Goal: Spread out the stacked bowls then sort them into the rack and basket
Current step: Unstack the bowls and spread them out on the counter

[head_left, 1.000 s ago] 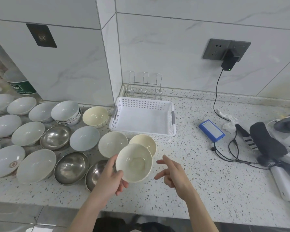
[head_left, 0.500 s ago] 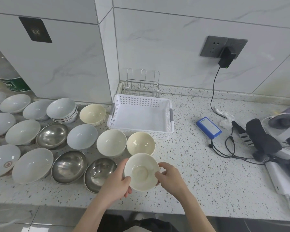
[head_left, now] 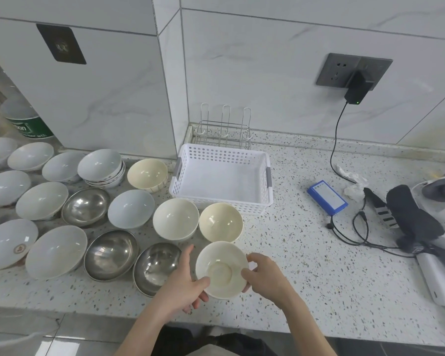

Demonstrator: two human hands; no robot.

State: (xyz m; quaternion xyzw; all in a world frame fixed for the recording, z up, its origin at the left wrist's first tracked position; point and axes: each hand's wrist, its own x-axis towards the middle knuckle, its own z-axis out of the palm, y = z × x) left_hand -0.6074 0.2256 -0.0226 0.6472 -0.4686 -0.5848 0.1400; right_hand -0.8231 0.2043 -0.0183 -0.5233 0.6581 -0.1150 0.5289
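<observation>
Near the counter's (head_left: 306, 265) front edge, both hands hold one cream bowl (head_left: 221, 269). The left hand (head_left: 183, 286) grips its left rim, thumb on the inside wall and fingers curled beneath. The right hand (head_left: 265, 277) grips the right rim, thumb over the edge, fingers wrapped under the outside. The bowl is upright, its mouth tipped a little toward the camera; whether its base touches the counter cannot be told.

Just behind it sit two more cream bowls, one wider (head_left: 175, 218) and one yellower (head_left: 221, 222), side by side and nearly touching. To the left lie three steel bowls: one (head_left: 156, 267) partly behind the left hand, one (head_left: 111, 255) beside it, one (head_left: 85, 206) farther back. White bowls spread across the left end, among them a short stack (head_left: 102, 167) near the wall and a pale blue-white bowl (head_left: 131, 212). Another cream bowl (head_left: 147, 174) stands just left of the basket (head_left: 263, 181).

The white perforated basket holds nothing visible. Behind it, touching the wall corner, stands the wire rack (head_left: 222, 129), also bare.

Well to the right lie a blue battery pack (head_left: 327, 197), black cables (head_left: 355, 232) and a charger (head_left: 356, 89) plugged into the wall socket.
</observation>
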